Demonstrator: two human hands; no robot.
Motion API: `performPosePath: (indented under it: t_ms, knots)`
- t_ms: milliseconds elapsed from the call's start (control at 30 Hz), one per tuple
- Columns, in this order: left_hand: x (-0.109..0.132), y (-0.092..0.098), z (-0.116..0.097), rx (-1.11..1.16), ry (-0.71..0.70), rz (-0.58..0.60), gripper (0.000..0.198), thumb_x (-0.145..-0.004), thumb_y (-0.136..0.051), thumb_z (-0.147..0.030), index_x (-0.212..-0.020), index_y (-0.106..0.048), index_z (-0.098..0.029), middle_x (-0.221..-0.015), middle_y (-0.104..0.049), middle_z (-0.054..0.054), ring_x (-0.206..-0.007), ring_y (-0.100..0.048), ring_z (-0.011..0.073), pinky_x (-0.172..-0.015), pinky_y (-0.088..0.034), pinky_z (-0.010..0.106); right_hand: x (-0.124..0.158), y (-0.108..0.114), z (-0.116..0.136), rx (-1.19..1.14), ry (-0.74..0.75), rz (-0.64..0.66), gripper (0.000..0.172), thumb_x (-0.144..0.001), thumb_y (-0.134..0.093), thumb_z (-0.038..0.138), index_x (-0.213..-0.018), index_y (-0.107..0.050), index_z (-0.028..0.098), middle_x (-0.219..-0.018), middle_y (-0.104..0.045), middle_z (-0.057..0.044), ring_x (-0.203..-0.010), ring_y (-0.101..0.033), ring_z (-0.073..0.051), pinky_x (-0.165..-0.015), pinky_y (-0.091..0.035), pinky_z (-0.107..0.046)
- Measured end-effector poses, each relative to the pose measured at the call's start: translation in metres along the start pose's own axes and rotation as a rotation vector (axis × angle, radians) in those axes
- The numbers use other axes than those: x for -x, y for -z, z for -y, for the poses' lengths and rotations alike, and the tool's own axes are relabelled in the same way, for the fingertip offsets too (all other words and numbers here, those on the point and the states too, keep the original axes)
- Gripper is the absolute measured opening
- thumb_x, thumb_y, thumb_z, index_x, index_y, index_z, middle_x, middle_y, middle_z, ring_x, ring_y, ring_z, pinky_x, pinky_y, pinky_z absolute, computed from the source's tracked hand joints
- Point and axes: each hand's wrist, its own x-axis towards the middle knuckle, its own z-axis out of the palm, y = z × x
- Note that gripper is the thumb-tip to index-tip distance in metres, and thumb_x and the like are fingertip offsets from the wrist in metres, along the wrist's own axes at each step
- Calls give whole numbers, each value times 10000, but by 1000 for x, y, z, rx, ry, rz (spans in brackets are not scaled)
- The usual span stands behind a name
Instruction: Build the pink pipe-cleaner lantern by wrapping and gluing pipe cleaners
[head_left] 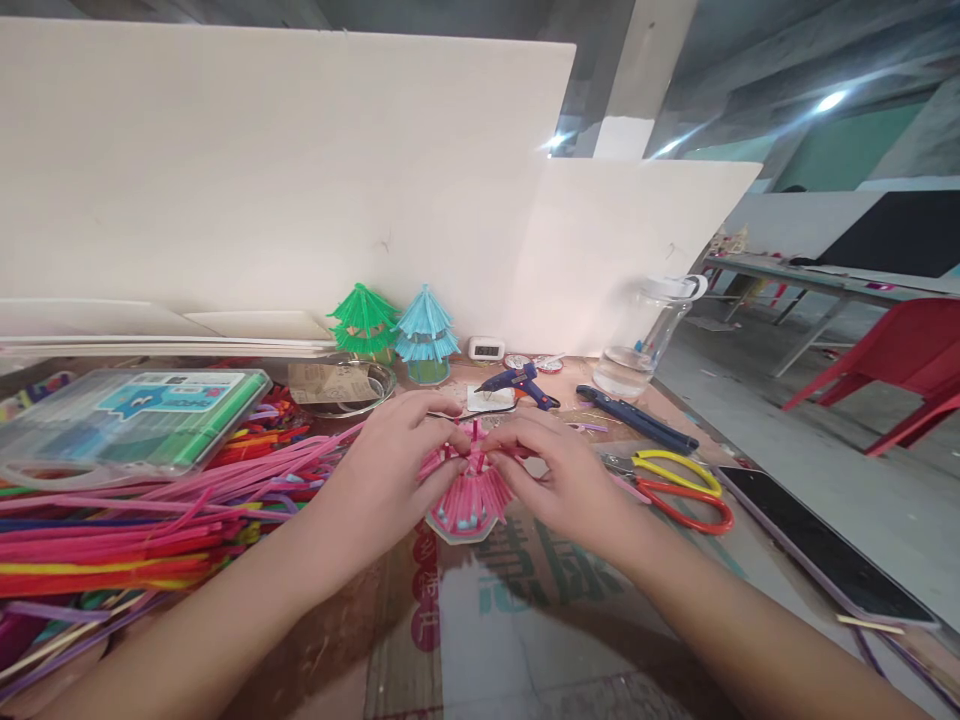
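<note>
Head view: pink thatched model (471,497) sits on the surface (322,640), on a pale many-sided base, directly between the two hands. Left hand (397,450) reaches in from its side, thumb and forefinger nearly together at the model's upright pink posts. Right hand (559,465) mirrors it, fingertips likewise drawn close at the top. Whether either grip actually pinches a post, cannot tell; fingers overlap the fine parts. Behind: green model (364,325) and blue model (426,330), side by side, upright. Glue gun (517,382) lies beyond the right hand. Scissors (660,488) right of it, phone (825,545) farther right. Left: pink fuzzy stems (270,470), bundled loosely, near a clear plastic case (142,430).
</note>
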Motion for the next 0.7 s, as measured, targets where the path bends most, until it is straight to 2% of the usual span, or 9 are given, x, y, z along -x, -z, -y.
performPosePath:
  t_ms: [300,700]
  knots:
    - [3,0,4,-13,33,19,219,-877,-514,-145,-1029,-662,-199,-1208,-613,92,-1174,-541,243,-1015,-429,452,-1,0,2,-28,-32,11,145,-894,-515,120,-864,-632,200,-827,-691,-41,-818,-619,-188,-751,-480,-328]
    - [1,-5,7,7,-7,52,166,-888,-546,-157,-996,-668,-188,-1184,-617,99,-1161,-538,251,-1021,-427,456,-2,1,0,-10,-25,9,156,-892,-514,124,-862,-648,198,-837,-703,-47,-815,-622,-193,-740,-473,-324]
